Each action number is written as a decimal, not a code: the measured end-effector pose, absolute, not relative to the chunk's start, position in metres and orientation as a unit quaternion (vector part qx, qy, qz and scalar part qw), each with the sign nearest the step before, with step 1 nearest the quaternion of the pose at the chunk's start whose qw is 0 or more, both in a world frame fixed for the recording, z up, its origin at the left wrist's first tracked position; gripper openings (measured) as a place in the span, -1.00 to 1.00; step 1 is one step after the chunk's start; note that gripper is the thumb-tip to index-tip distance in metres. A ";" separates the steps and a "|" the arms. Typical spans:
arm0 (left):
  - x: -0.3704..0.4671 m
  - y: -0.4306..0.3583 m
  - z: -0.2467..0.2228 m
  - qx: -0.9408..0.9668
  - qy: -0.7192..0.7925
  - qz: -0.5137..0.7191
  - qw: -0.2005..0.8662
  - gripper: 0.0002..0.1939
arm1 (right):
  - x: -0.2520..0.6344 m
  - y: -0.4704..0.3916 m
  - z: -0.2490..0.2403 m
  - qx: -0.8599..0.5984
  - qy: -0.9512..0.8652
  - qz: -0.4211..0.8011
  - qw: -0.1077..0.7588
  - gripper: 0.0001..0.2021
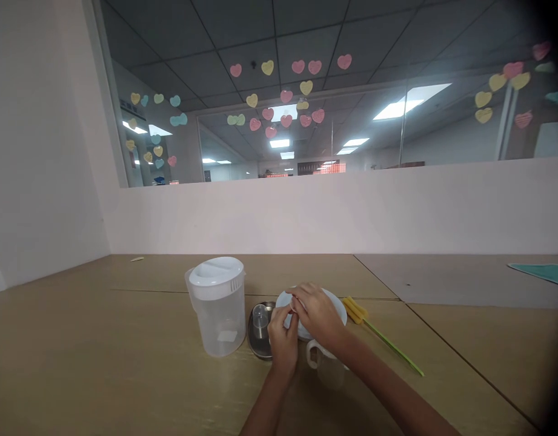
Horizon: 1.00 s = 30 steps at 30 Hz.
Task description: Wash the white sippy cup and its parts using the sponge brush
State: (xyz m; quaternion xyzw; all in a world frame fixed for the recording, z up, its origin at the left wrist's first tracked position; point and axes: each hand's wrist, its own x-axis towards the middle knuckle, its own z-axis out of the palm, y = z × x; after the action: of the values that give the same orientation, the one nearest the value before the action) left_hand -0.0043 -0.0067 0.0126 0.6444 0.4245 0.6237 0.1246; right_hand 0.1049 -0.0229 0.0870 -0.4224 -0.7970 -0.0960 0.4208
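Both hands meet above the near left part of a white plate [337,306]. My left hand [283,338] has its fingers closed on a small whitish thing [293,304] that I cannot make out. Over it reaches my right hand [315,309], its fingers bent round the same small thing and hiding most of it. Left of the hands, a clear cup [260,320] rests on an oval metal tray [255,348]. A translucent cup with a handle [329,366] stands below the plate, partly behind my right forearm.
A clear pitcher with a white lid [220,312] stands left of the tray. Right of the plate lies a yellow sponge brush with a green handle [392,346]. A teal sheet [544,272] lies at the far right. The wall [306,218] bounds the table's back.
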 end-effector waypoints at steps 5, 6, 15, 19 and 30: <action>-0.003 -0.008 0.014 0.657 0.413 0.622 0.104 -0.76 | 0.105 -0.017 0.081 -0.502 -0.754 -0.176 0.384 -0.78; -0.003 -0.009 0.014 0.660 0.413 0.621 0.095 -0.77 | 0.105 -0.016 0.080 -0.510 -0.756 -0.190 0.362 -0.73; 0.001 -0.001 0.001 0.719 0.424 0.551 0.002 -0.76 | 0.106 -0.033 0.100 -0.497 -0.752 -0.224 0.370 -0.61; 0.006 0.001 -0.001 0.727 0.415 0.546 -0.036 -0.77 | 0.114 -0.046 0.114 -0.492 -0.736 -0.208 0.415 -0.60; -0.006 0.011 -0.016 0.722 0.426 0.544 -0.030 -0.83 | 0.129 -0.085 0.146 -0.405 -0.664 -0.185 0.601 -0.59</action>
State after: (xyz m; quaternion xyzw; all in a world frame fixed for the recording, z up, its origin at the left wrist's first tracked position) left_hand -0.0056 0.0113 -0.0156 0.7220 0.4259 0.5445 -0.0299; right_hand 0.1288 -0.0847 0.1461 -0.4048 -0.6641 -0.1852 0.6007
